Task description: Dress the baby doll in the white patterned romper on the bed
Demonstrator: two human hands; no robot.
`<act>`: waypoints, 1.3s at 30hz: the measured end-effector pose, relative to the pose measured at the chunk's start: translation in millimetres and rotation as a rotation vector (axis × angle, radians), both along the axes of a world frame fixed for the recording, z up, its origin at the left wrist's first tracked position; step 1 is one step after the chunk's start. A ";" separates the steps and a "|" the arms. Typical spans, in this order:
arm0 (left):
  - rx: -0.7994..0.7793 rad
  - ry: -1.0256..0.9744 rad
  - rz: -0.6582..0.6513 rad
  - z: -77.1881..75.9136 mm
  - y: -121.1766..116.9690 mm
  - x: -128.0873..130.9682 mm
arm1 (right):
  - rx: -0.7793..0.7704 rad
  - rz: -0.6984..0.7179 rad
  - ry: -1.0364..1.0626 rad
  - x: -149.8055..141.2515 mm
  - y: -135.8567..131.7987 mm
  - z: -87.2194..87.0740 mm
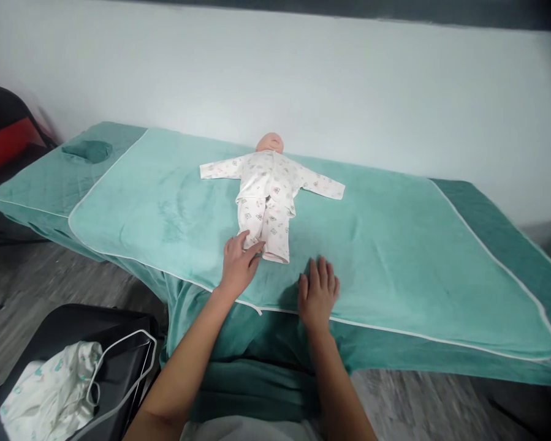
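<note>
A baby doll (270, 143) lies on its back on the green bed cover (395, 245), its head toward the wall. It wears a white patterned long-sleeved top (266, 174) with both sleeves spread wide. White patterned trousers (276, 229) cover its legs, and no feet show at the leg ends. My left hand (239, 263) is at the lower end of the left trouser leg, fingers apart and touching or just over the cloth. Flat on the cover, right of the trousers, rests my right hand (319, 294) with its fingers stretched out and nothing in it.
The bed stands against a white wall (275, 73), with a face hole (87, 150) at its left end. At the lower left, a black chair (114, 318) bears a crumpled white patterned cloth (54, 392) and a white hanger or cord (132, 392). Another dark chair (8, 104) stands behind.
</note>
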State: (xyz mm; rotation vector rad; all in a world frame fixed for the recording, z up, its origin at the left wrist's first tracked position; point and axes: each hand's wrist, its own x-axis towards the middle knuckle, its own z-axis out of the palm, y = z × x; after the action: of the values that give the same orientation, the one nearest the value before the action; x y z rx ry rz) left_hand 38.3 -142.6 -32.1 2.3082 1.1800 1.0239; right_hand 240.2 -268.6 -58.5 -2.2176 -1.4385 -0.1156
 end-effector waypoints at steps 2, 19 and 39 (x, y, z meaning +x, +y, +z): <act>0.031 -0.037 0.012 -0.4 1.5 5.5 | -0.001 0.035 0.032 -19.0 -18.7 -13.0; 0.334 -0.190 0.075 -7.2 -18.1 -3.3 | 0.042 0.325 0.253 -65.4 -79.4 -66.8; -0.296 0.267 0.858 -50.8 -271.0 -310.4 | -0.823 1.112 0.469 -133.1 -86.8 15.4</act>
State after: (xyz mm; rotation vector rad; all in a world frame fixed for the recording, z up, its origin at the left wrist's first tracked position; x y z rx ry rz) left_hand -272.1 -413.6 -82.9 1.7294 2.3526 0.6928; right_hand 107.0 -355.4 -43.1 -1.3679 -2.3972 1.4502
